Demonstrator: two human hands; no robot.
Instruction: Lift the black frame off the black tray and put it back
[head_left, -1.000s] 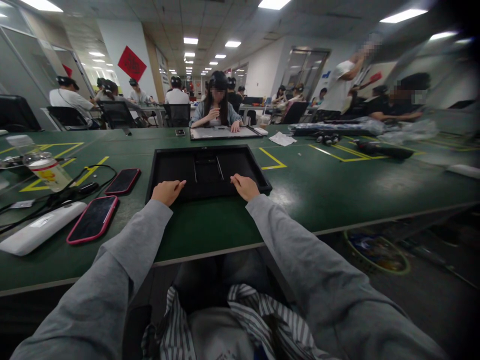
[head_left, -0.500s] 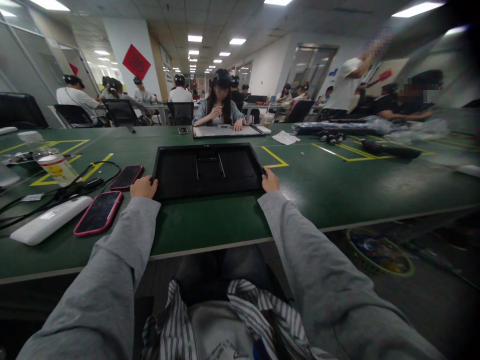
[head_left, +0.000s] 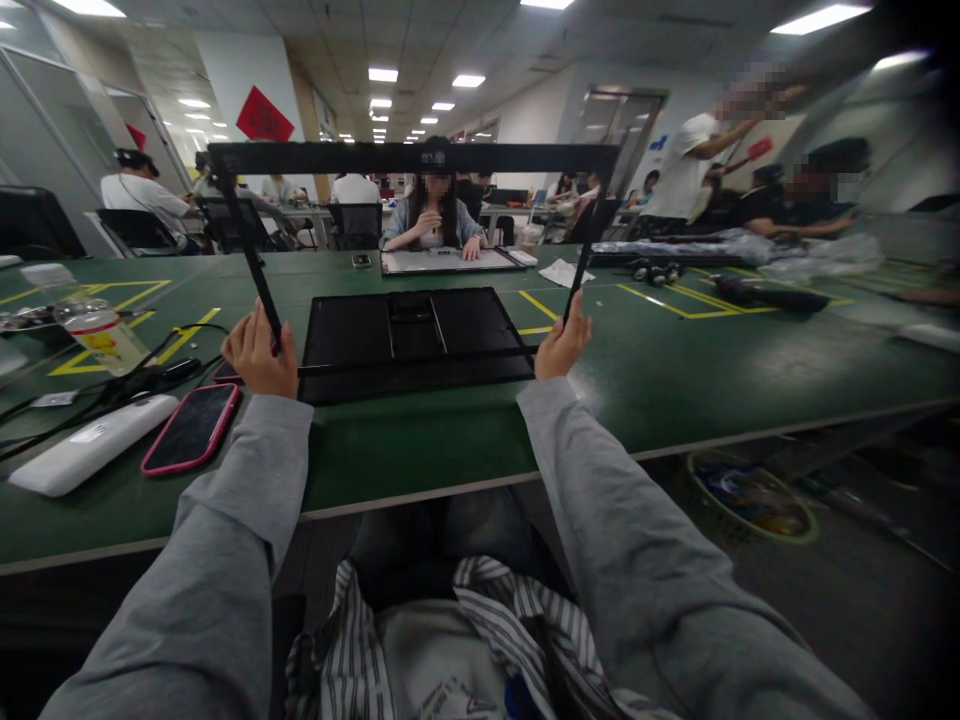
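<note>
Holding blk frame [head_left: 405, 158] up over blk panel [head_left: 349, 335], nr tabletop [head_left: 420, 440] front edge, vs down on it before, w/ fingers of L hand [head_left: 262, 355] & R hand [head_left: 562, 342] closed round its sides.

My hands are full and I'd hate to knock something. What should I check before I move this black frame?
1. Both hands gripping the black frame: ok, left hand on one side bar, right hand on the other.
2. Lower bar free of the black panel: cannot tell, it crosses the panel in this view.
3. Panel lying on the table: ok.
4. Left hand well away from other things: not ok, a partly hidden phone lies close by.
5. All frame corners joined: cannot tell, upper two look joined, lower ones are unclear by the hands.
</note>
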